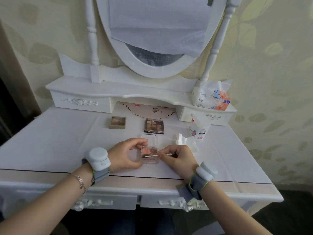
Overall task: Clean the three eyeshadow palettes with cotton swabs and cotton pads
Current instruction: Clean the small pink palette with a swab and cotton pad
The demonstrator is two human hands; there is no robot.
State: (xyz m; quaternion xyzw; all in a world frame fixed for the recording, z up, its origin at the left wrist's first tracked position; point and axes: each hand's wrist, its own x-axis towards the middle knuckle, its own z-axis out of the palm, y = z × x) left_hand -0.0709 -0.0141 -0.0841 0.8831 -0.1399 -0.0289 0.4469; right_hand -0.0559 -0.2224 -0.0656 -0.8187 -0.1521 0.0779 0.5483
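The left hand (pixel 126 154) is curling round a small clear palette (pixel 149 154) lying near on the white dressing table (pixel 59 141). The right hand (pixel 179 157) is pinching a cotton swab (pixel 152 156), its tip seemingly touching the palette. Two more palettes (pixel 118 122) (pixel 154 126) are sitting farther back, under the oval mirror (pixel 152 68).

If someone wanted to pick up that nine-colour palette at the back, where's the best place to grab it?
Probably by its two side edges, coming straight down from above. The nine-pan palette lies flat and closed on the dressing table, standing apart from the tan palette and the swab box, so both sides are free.
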